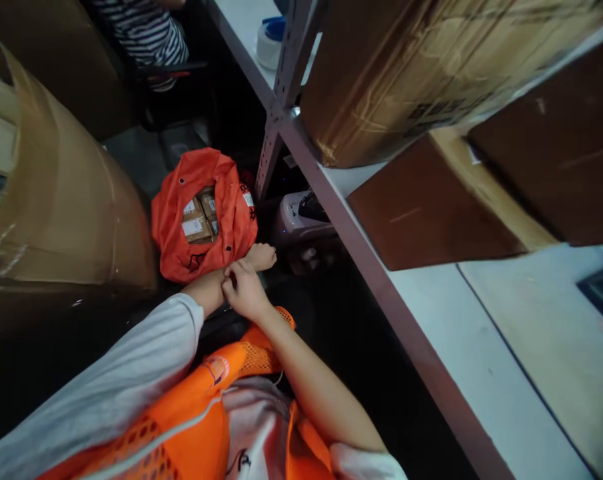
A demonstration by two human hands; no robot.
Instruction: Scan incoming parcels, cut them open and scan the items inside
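My left hand (pixel 261 257) is curled into a loose fist, with nothing visible in it. It lies at the near right edge of an orange-red sack (pixel 171 213). Across my left wrist rests my right hand (pixel 245 291), its fingers bent and pressed against the forearm. Inside the sack's open mouth are several small brown cardboard boxes (pixel 194 223) with white labels. I wear an orange mesh vest (pixel 196 407) over a light shirt.
To the left stands a large open carton (pixel 76 193) with boxes inside. A white shelf (pixel 431 300) on a metal frame carries big cardboard boxes (pixel 431 200) at right. Beneath it is a white device (pixel 294 217). A person in a striped top (pixel 141 33) sits at the back.
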